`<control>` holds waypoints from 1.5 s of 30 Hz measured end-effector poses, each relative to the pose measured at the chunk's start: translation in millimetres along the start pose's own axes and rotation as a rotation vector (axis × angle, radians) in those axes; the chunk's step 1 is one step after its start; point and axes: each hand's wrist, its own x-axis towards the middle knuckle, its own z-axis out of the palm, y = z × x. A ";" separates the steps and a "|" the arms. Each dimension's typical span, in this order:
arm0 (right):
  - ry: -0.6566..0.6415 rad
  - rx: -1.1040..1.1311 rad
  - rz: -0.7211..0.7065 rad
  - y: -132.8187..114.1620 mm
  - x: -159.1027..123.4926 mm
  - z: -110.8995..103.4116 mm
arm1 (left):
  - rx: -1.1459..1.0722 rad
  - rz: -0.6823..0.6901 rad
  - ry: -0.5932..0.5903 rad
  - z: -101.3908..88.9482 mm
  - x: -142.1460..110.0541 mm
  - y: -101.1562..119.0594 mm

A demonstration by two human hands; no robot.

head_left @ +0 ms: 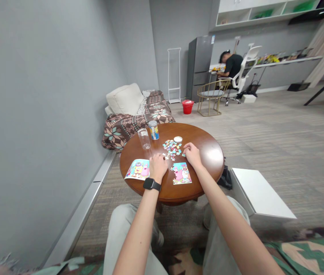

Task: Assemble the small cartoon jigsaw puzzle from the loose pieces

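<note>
My left hand [158, 167], a black watch on its wrist, rests on the round table with fingers loosely bent, beside a printed cartoon picture sheet [137, 169]. No held thing shows in it; its fingertips are partly hidden. My right hand [192, 154] is closed at the fingertips on a small puzzle piece [183, 155], right of a pile of loose puzzle pieces [172, 147]. Between my forearms lies a partly joined jigsaw puzzle [182, 173] with pink and white cartoon figures. Its left edge is uneven.
The brown round table [204, 133] also bears a clear glass [144, 139], a printed can [153, 130] and a round lid [178, 139]. A white box [260, 191] stands right of my legs. Farther back are a red bin [187, 107] and a seated person [233, 65].
</note>
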 end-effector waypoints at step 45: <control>-0.075 -0.036 0.014 -5.2 -2.5 -1.6 | 0.033 0.005 0.005 1.2 -1.8 -0.3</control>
